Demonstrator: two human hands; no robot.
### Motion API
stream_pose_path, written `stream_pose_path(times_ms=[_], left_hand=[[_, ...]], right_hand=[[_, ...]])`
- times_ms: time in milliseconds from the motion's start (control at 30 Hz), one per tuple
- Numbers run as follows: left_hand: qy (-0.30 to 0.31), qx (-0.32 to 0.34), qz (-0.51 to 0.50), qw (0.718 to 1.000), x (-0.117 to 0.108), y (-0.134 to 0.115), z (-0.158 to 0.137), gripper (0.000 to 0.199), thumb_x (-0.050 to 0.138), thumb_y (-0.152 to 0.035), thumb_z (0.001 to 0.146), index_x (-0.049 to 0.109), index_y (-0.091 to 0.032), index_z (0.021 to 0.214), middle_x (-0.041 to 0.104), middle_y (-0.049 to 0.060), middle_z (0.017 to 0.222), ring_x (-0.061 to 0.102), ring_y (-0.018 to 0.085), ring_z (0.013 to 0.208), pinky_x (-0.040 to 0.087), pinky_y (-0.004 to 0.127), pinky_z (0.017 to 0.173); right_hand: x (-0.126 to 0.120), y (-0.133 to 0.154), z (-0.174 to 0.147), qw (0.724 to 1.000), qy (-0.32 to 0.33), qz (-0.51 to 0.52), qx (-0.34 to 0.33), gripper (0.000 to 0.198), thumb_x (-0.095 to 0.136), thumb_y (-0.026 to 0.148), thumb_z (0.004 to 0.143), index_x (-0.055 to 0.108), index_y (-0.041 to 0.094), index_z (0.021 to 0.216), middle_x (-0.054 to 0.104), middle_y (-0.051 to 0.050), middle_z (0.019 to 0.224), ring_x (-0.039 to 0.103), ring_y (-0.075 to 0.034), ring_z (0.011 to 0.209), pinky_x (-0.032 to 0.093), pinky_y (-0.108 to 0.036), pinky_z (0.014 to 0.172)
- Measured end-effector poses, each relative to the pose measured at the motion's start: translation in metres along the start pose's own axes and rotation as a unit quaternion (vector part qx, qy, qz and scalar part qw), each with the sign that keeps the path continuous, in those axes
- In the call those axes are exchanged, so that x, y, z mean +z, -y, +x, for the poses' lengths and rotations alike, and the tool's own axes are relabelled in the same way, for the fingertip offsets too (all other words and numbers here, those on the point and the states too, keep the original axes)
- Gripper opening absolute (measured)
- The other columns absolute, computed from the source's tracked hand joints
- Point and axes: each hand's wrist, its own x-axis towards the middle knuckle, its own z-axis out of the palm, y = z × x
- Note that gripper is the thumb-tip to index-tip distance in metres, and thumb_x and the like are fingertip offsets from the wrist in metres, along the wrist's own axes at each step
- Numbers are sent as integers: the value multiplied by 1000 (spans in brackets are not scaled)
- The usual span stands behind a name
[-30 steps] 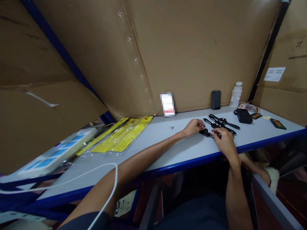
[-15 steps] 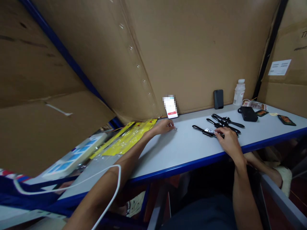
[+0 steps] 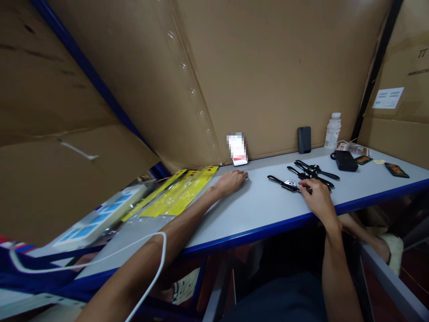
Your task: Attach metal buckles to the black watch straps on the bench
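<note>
My right hand (image 3: 317,197) is closed around the right handle of a black spokeshave (image 3: 284,184), which lies on the grey tabletop (image 3: 241,210); its middle carries a bright metal plate. Just behind it, more black spokeshaves (image 3: 313,171) lie crossed in a small pile. My left hand (image 3: 232,182) rests low on the table with its fingers curled together, in front of a lit phone (image 3: 239,156). A tiny shiny bit shows at its fingertips, too small to name.
Yellow cards in clear plastic packaging (image 3: 177,197) and a white tray with blue patches (image 3: 97,219) lie at left. A white cable (image 3: 163,250) crosses my left forearm. Toward the right back stand a dark phone-like slab (image 3: 304,140), a bottle (image 3: 333,132) and a black case (image 3: 345,161).
My left hand has shifted slightly right and turned more palm-down over the table. My right hand stays at the spokeshave's handle. The view has moved slightly.
</note>
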Motion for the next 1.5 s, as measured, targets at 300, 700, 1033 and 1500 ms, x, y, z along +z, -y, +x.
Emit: stream_pose_path(times_ms=[300,700,1033,1500], left_hand=[[-43,90,-92,991,-35,-97,27,25,43,-18,99,67,-17,91,72,12,83,63,22,69,35,32,64],[-24,143,-9,989,-32,-135,43,22,47,-11,95,68,-14,102,74,16,100,71,26,88,47,33,74],[-26,173,55,983,-29,-142,48,27,49,-14,96,68,-13,115,73,17,103,69,29,98,49,35,76],[-12,200,110,974,-37,-139,48,27,50,-14,97,69,-12,116,73,17,102,71,29,98,50,34,76]], right_hand=[[-1,4,-2,997,40,-68,4,21,60,28,95,77,23,106,75,-9,104,65,-26,103,47,-38,94],[1,2,-4,990,69,-125,-3,23,62,24,93,79,23,109,72,-10,106,63,-28,106,46,-39,93],[-1,1,-4,990,73,-120,-18,23,60,23,96,79,23,109,72,-10,106,64,-26,103,46,-38,93],[-6,14,-2,979,108,-171,25,26,64,30,96,77,19,116,71,-11,113,63,-28,113,44,-37,96]])
